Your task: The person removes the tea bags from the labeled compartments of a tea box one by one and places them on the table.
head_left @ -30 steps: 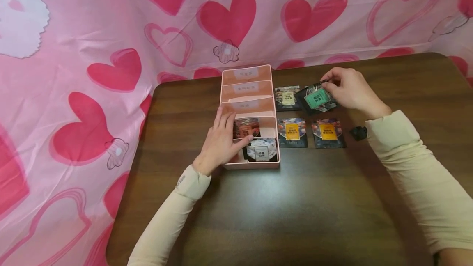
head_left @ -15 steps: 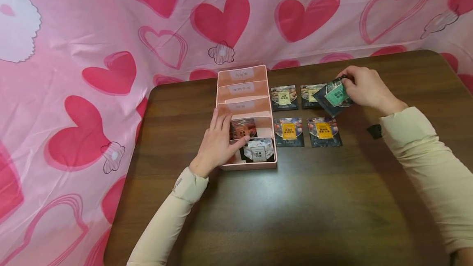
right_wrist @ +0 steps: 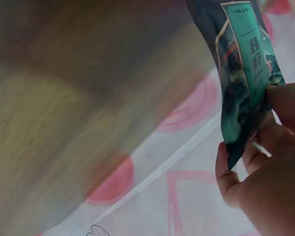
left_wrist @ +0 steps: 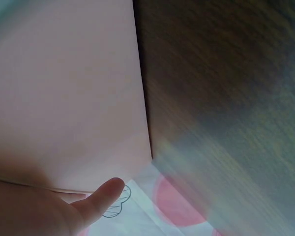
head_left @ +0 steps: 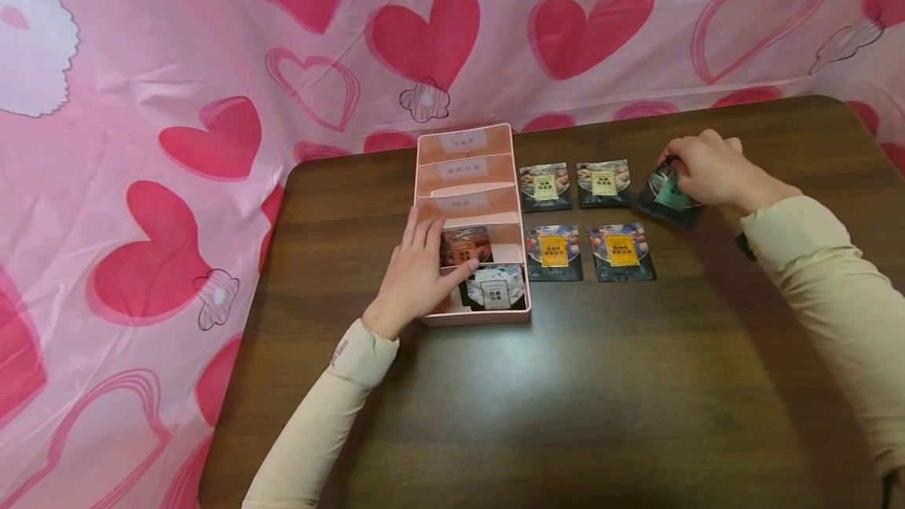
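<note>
My right hand [head_left: 721, 173] pinches a dark tea sachet [head_left: 670, 195] with a green label by its upper edge, at the right of the back row. In the right wrist view the sachet [right_wrist: 243, 59] hangs upright between thumb and fingers. My left hand [head_left: 417, 277] rests over the left rim of a pink divided box [head_left: 475, 320], fingers extended and thumb reaching across. A red-labelled sachet [head_left: 459, 240] and a white-labelled sachet [head_left: 495, 289] lie in its two nearest compartments. The left wrist view shows the box's plain side wall [left_wrist: 69, 98].
Right of the box lie two sachets with pale yellow labels, one near [head_left: 545, 187] and one farther right [head_left: 604, 183]. In front of them lie two orange-labelled sachets, a left one [head_left: 555, 254] and a right one [head_left: 622, 252]. A small dark object [head_left: 745, 246] shows beside the right sleeve.
My right hand has carried the green-labelled sachet rightward, uncovering the second pale yellow-labelled sachet. The left hand has kept its place on the box.
</note>
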`<state>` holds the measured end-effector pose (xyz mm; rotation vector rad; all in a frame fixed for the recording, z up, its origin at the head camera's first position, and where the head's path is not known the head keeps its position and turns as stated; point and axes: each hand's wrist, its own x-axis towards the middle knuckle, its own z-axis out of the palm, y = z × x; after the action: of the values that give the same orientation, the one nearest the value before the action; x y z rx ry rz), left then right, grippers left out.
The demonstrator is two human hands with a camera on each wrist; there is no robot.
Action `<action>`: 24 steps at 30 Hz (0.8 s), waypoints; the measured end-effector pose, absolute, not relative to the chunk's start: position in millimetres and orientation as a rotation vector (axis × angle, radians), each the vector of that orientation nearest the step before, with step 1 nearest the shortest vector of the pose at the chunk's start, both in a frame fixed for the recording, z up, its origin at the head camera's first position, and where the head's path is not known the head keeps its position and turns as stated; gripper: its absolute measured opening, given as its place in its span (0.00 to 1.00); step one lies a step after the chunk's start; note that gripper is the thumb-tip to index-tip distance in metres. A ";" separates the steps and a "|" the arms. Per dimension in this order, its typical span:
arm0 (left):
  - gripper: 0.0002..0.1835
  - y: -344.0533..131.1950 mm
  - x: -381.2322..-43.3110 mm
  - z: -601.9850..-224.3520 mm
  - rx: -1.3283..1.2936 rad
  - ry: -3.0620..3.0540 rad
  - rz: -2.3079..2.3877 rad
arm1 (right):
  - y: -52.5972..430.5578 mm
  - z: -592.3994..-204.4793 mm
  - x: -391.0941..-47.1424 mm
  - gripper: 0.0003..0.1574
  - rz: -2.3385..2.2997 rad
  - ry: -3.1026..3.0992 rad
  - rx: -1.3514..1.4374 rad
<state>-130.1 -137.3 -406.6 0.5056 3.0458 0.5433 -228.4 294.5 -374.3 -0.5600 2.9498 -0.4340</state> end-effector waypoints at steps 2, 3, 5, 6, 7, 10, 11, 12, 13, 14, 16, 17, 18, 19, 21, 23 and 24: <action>0.49 -137.3 -130.2 -406.7 0.507 3.049 0.543 | 295.3 -377.4 -230.0 0.21 -0.415 2.928 -0.567; 0.49 -137.3 -130.2 -406.8 0.506 3.050 0.543 | 295.5 -378.7 -230.6 0.21 -0.405 2.914 -0.571; 0.49 -137.1 -130.6 -407.1 0.505 3.054 0.532 | 295.8 -381.5 -231.8 0.22 -0.381 2.904 -0.584; 0.49 -137.1 -130.7 -407.3 0.504 3.056 0.523 | 295.8 -382.7 -232.5 0.22 -0.372 2.903 -0.591; 0.49 -137.0 -131.0 -407.6 0.503 3.059 0.512 | 295.7 -383.8 -233.2 0.23 -0.363 2.904 -0.598; 0.50 -137.2 -131.3 -408.2 0.490 3.065 0.478 | 295.3 -387.4 -236.2 0.23 -0.338 2.903 -0.618; 0.50 -137.5 -131.4 -408.6 0.488 3.067 0.467 | 294.9 -388.7 -237.6 0.23 -0.332 2.900 -0.622; 0.50 -137.7 -131.4 -408.8 0.486 3.064 0.469 | 294.5 -390.1 -239.0 0.23 -0.329 2.897 -0.624; 0.50 -138.0 -131.5 -409.1 0.484 3.062 0.469 | 294.2 -391.5 -240.3 0.23 -0.324 2.895 -0.630; 0.49 -138.1 -131.4 -409.1 0.483 3.059 0.470 | 293.7 -393.0 -241.5 0.23 -0.322 2.892 -0.636; 0.50 -138.3 -131.3 -409.3 0.481 3.057 0.469 | 292.6 -395.9 -243.9 0.24 -0.318 2.887 -0.650; 0.50 -138.1 -131.4 -409.4 0.481 3.055 0.471 | 291.9 -397.3 -244.9 0.24 -0.319 2.886 -0.655; 0.50 -138.0 -131.3 -409.3 0.480 3.054 0.471 | 291.3 -398.5 -245.5 0.24 -0.318 2.884 -0.663; 0.50 -138.0 -131.4 -409.3 0.479 3.054 0.468 | 290.6 -399.6 -246.1 0.23 -0.316 2.886 -0.671; 0.50 -137.9 -131.3 -409.0 0.482 3.056 0.469 | 289.4 -401.7 -247.4 0.23 -0.310 2.888 -0.683; 0.50 -138.1 -131.4 -408.9 0.487 3.055 0.471 | 288.7 -403.7 -248.6 0.22 -0.300 2.895 -0.695; 0.51 -138.4 -131.4 -408.8 0.487 3.055 0.472 | 288.4 -404.6 -249.4 0.22 -0.290 2.900 -0.701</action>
<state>-131.4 -138.4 -408.8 0.4867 3.0550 0.4716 -249.4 288.4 -404.6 -0.7015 2.8996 -0.2899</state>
